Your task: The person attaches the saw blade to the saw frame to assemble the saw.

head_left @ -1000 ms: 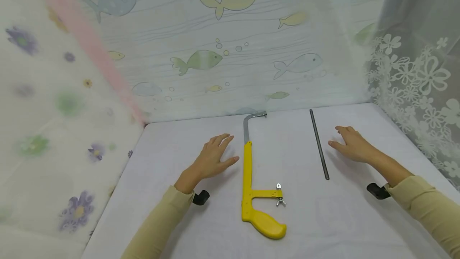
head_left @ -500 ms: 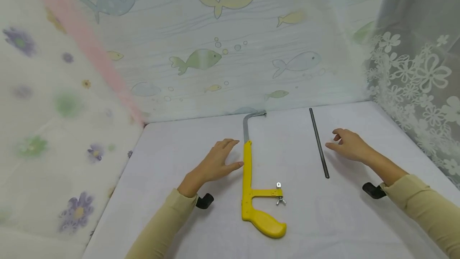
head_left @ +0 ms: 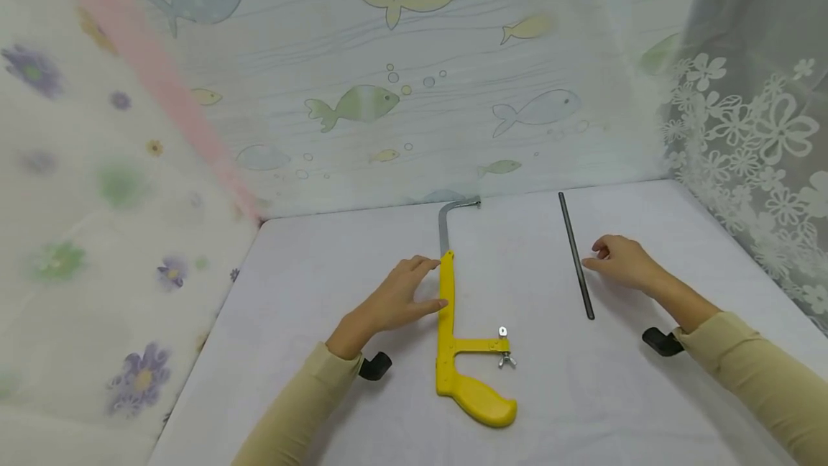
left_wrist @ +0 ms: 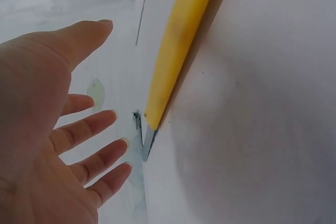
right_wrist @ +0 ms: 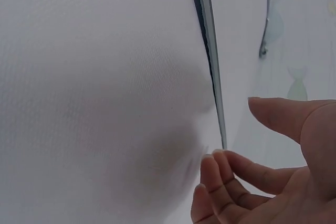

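A yellow hacksaw frame (head_left: 446, 326) lies on the white cloth, its curved handle (head_left: 485, 403) toward me and its bent grey metal end (head_left: 443, 229) at the far side. A wing nut (head_left: 506, 362) sits on its short arm. My left hand (head_left: 391, 300) hovers at the frame's left side, thumb and fingertips overlapping its edge in the head view; in the left wrist view the fingers are spread and hold nothing. Apart on the right lies a dark hacksaw blade (head_left: 576, 257). My right hand (head_left: 624, 262) is just right of it, fingers loosely bent, thumb and fingers apart.
The white-covered table (head_left: 323, 243) meets a fish-print curtain (head_left: 362, 157) at the back. Flowered fabric (head_left: 142, 272) hangs on the left and a grey lace curtain (head_left: 763, 121) on the right. Black wrist mounts (head_left: 375, 366) stick out below both wrists.
My left hand has moved right and slightly down to the yellow frame. My right hand has moved slightly left toward the blade, its fingers bending more. Frame and blade have stayed put.
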`<state>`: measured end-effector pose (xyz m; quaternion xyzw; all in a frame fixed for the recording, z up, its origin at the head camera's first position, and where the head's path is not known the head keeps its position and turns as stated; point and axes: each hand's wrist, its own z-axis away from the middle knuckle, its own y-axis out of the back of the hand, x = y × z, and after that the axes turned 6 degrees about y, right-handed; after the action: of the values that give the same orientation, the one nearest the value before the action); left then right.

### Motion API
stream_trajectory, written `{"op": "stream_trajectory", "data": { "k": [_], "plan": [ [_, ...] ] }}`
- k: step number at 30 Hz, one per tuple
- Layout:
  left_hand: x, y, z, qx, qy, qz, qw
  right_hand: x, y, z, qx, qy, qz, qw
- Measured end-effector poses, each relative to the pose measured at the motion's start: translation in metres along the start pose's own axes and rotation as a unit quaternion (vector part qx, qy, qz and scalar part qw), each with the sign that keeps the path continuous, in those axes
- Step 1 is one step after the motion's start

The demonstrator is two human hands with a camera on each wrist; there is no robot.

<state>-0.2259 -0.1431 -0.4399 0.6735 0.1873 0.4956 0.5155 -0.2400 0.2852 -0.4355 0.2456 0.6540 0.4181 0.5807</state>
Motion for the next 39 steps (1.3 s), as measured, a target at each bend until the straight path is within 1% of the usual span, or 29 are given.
{"op": "stream_trajectory", "data": {
  "k": [7,15,20,25,31,35,39],
  "plan": [
    [0.009,-0.006,-0.002,-0.015,-0.009,-0.001,0.9998,-0.001,-0.004,-0.002,-0.004,-0.016,-0.007,1.0],
    [0.019,-0.009,-0.003,-0.035,0.007,-0.007,0.9993,-0.004,-0.006,-0.005,-0.007,-0.032,-0.007,0.999],
    [0.023,-0.011,-0.002,-0.042,-0.003,-0.015,0.999,-0.006,-0.007,-0.006,-0.009,-0.041,-0.004,0.999],
    [0.028,-0.015,-0.001,-0.053,-0.012,-0.01,0.9985,-0.006,-0.01,-0.009,-0.018,-0.064,0.002,0.998],
    [0.032,-0.022,-0.001,-0.066,-0.015,-0.01,0.9977,-0.009,-0.012,-0.01,-0.029,-0.092,0.011,0.995],
    [0.034,-0.025,-0.001,-0.08,-0.025,-0.015,0.9963,-0.012,-0.013,-0.01,-0.038,-0.107,0.021,0.993],
    [0.038,-0.027,0.0,-0.095,-0.04,-0.006,0.9947,-0.015,-0.013,-0.012,-0.044,-0.114,0.025,0.992]
  ]
}}
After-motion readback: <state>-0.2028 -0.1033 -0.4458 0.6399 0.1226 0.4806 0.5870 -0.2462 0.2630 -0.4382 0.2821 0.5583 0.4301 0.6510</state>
